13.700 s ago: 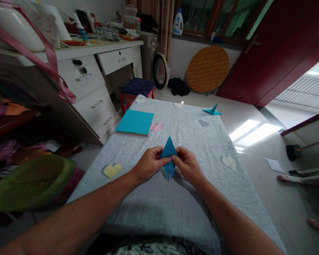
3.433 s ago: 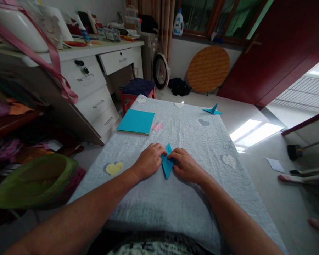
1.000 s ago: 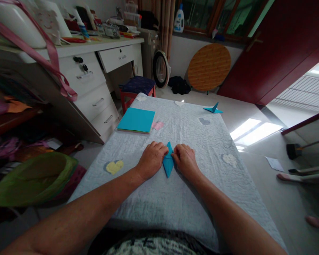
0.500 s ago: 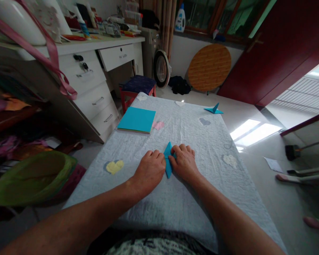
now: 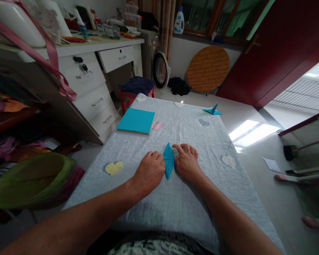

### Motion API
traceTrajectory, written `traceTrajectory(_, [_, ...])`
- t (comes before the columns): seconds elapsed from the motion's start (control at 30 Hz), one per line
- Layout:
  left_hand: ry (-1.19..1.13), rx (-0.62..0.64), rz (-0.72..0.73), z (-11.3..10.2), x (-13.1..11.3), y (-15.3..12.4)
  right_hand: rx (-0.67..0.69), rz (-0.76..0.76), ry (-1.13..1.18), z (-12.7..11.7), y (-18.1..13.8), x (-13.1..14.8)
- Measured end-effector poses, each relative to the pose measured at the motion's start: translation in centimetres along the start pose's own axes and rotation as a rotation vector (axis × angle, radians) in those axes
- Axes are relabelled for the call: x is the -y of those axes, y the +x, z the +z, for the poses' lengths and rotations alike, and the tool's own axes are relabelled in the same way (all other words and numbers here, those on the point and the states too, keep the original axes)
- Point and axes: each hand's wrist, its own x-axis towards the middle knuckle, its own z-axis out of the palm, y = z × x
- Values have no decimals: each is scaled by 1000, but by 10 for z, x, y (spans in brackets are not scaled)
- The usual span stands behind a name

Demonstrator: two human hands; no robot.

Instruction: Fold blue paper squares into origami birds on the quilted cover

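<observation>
A folded piece of blue origami paper (image 5: 169, 162), shaped like a narrow diamond with a crease across its middle, lies on the cloth-covered table between my hands. My left hand (image 5: 151, 168) is closed at its left edge, the fingertips curled out of sight against the paper. At the right edge rests my right hand (image 5: 187, 160), its thumb and forefinger apart and seemingly gripping nothing. A stack of square paper (image 5: 136, 120), blue on top, lies farther off to the left. Near the far right corner stands another folded blue paper piece (image 5: 213, 111) with a raised point.
The tabletop has a pale quilted cloth (image 5: 191, 132) with heart patches. Left of it are a white desk (image 5: 87, 76) and a green-rimmed bin (image 5: 34, 177). A stool (image 5: 136, 86) stands beyond the far edge, near an open washing machine door (image 5: 161, 70).
My right hand has shifted slightly right and its thumb has come off the paper. The folded paper now shows a wider, fuller diamond. My left hand stays at its left edge.
</observation>
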Motion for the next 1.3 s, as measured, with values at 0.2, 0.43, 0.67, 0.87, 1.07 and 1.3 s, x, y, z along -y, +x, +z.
traceTrajectory(0.2, [-91, -89, -110, 2, 6, 4, -3, 24, 118, -3, 2, -4])
traceTrajectory(0.43, [-291, -120, -103, 10, 11, 16, 65, 43, 94, -11, 4, 9])
traceTrajectory(0.67, [-552, -138, -132, 21, 14, 19, 103, 72, 139, -13, 3, 10])
traceTrajectory(0.87, [-625, -159, -184, 16, 14, 19, 94, 79, 111, -16, 1, 11])
traceTrajectory(1.07, [-669, -153, -189, 17, 16, 18, 61, 18, 155, -13, 2, 9])
traceTrajectory(1.3, [-767, -203, -229, 11, 17, 18, -17, -45, 446, -14, 2, 12])
